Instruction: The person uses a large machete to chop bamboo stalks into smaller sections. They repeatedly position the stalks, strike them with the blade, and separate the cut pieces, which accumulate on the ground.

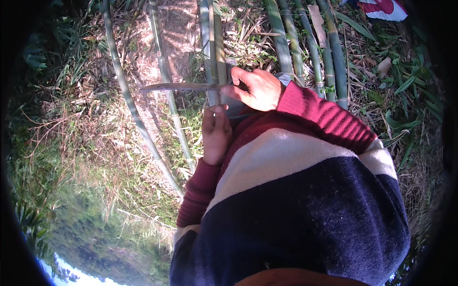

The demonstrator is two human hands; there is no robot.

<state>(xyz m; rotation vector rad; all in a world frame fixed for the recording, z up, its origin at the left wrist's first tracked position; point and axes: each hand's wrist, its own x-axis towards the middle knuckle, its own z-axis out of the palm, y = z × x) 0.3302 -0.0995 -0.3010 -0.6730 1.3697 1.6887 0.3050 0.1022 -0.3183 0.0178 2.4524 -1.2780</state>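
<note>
Striped sweater sleeve; right hand fingers closed around knife.

A long thin blade lies level, crossing a green bamboo stalk.

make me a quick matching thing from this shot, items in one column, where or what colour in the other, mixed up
Items:
1. blade
2. left hand
3. bamboo stems
4. cuff

Descriptions:
A. green, running toward the top of the picture
B. dark red, ribbed
C. long and thin, pointing to the picture's left from the right hand
D. just below the right hand, fingers curled

Pairs: 1-C, 2-D, 3-A, 4-B
</note>
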